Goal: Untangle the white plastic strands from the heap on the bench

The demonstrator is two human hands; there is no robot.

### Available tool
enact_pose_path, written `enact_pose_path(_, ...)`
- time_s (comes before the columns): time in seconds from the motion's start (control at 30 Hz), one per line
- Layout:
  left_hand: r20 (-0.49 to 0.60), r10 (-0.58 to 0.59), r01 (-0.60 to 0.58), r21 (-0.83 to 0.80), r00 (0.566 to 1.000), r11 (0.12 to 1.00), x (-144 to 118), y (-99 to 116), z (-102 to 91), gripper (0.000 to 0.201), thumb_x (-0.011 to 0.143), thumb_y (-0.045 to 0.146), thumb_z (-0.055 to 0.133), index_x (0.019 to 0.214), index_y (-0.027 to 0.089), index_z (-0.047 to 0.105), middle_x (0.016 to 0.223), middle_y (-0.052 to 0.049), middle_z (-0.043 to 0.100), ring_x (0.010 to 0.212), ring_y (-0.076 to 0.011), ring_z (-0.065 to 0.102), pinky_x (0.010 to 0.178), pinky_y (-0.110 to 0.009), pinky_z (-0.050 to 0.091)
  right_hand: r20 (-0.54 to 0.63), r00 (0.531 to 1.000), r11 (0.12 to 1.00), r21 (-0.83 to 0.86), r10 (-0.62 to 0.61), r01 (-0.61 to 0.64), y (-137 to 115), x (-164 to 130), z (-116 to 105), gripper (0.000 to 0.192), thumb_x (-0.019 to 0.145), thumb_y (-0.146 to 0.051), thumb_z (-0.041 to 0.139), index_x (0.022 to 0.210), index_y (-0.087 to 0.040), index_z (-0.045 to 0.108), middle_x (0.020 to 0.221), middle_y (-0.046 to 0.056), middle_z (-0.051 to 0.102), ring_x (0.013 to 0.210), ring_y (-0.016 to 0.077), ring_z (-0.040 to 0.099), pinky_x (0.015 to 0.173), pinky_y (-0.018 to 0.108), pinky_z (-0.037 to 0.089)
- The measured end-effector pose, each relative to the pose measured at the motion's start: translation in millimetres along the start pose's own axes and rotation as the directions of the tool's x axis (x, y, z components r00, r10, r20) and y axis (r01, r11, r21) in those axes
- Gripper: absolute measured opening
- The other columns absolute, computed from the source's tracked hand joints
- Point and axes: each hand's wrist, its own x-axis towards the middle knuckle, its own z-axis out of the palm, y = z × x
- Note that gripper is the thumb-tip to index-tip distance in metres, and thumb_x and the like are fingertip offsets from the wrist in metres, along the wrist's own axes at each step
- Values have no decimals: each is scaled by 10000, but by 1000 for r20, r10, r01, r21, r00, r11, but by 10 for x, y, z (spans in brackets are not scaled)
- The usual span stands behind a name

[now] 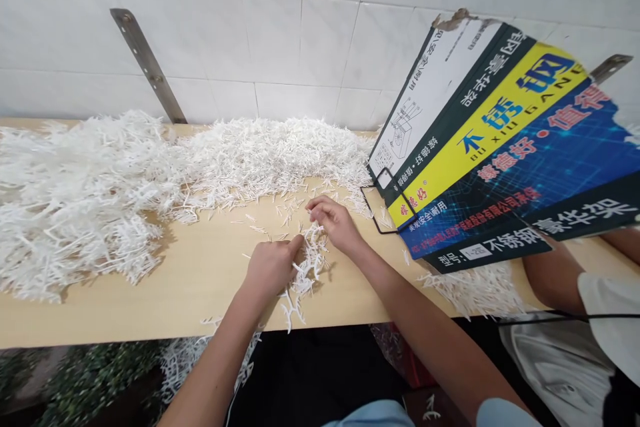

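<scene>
A small bunch of white branched plastic pieces (312, 259) lies on the wooden shelf between my two hands. My left hand (271, 265) is curled at the bunch's left side, its index finger pressed against a piece; the fingertips are partly hidden. Above and to the right, my right hand (334, 221) pinches a small white plastic piece between thumb and fingers. Loose white sticks (287, 210) are scattered on the wood just beyond my hands. One branched piece (293, 310) sticks out over the shelf's front edge.
A large pile of branched pieces (75, 200) covers the left, and a heap of loose sticks (285, 150) runs along the tiled wall. At right a printed cardboard sheet (500, 140) stands in a black wire holder (383, 230). Another person's arm (555, 277) shows behind it.
</scene>
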Motion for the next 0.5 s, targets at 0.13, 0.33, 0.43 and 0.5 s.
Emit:
enact_pose_path(0.13,-8,6,-6,-53,1000,999,-2,-33,10,316,706,50,545,943,240,632,741,-23,720,669,-231,660,597,-309,242,-361,917,954,293,171,-63,123,103,-149,438,906,-636,650,792,-214,617,930,71,688,754,173,621,730,339,541)
enact_pose_path(0.33,-190,-116,68,-241,975,968,2,-101,95,206,928,157,460,1044,234,612,643,5,602,576,-198,571,587,-292,243,-172,985,989,-150,-26,0,-48,38,-36,297,934,-483,689,1086,-235,746,1214,95,706,1037,221,670,820,334,541)
enact_pose_path(0.43,-299,-208,103,-331,931,938,-1,-89,102,288,1061,326,337,1081,219,604,597,16,530,537,-187,519,585,-290,235,-91,994,985,-166,-55,39,-163,-47,36,332,1030,-480,552,1096,-226,756,1160,91,744,1097,234,682,910,361,528)
enact_pose_path(0.5,-329,-261,128,-374,908,919,-4,-66,84,317,1074,359,318,1093,213,599,597,18,520,533,-179,504,584,-283,232,34,999,997,-78,-12,14,-207,-104,39,355,1044,-487,533,1167,-226,739,1156,81,760,1099,235,695,956,374,523)
